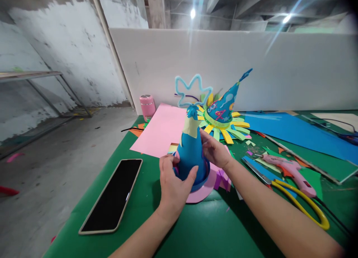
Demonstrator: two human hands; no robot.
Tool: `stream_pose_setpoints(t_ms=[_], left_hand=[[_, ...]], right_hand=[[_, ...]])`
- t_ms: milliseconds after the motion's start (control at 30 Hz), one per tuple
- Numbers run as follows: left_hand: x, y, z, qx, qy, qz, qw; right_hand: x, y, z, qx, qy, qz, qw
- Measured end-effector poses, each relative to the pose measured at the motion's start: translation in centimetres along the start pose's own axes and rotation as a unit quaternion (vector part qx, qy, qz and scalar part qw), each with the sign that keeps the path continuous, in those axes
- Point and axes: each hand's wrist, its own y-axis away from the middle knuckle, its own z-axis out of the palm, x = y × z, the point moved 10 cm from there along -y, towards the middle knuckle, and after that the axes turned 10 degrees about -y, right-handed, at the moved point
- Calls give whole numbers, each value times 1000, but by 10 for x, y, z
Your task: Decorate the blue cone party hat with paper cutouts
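A blue paper cone hat (190,153) stands upright in front of me, with a blue band and a round pink paper brim (200,196) at its base. Pale yellow paper wraps its upper part, and a light blue pipe-cleaner star (192,90) rises from the tip. My left hand (175,183) grips the near left side of the cone, thumb across its front. On the far right side, my right hand (214,149) holds the cone, its fingertips partly hidden behind it.
Behind stands a decorated cone hat (223,106) with yellow and green strips. Scissors (302,202) and a pink glue gun (291,170) lie right. A phone (113,196) lies left; pink paper (159,131), a pink jar (147,106) and blue sheets (302,133) are farther back.
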Motion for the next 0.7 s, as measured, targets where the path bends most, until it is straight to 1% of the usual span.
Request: stream_pose_setpoints(t_ms=[133, 300, 400, 467, 533, 567, 633, 700], left_hand=[[2, 1, 0, 7, 7, 11, 1000], [5, 3, 0, 14, 4, 33, 999], [8, 4, -2, 9, 0, 47, 999], [11, 5, -6, 11, 0, 54, 998], [12, 4, -11, 20, 4, 58, 998], [11, 3, -14, 24, 7, 60, 998], [10, 2, -16, 23, 19, 61, 998], [8, 1, -14, 9, 35, 60, 998]], right_hand=[[1, -5, -4, 29, 1, -5, 1000], [9, -18, -10, 65, 20, -1, 998], [7, -25, -21, 105, 42, -9, 994], [-3, -24, -32, 138, 60, -24, 988], [-18, -11, -46, 175, 80, -44, 980], [-28, 0, -54, 198, 91, -58, 974], [-49, 31, -72, 247, 113, -90, 958], [-70, 69, -90, 296, 140, -122, 937]])
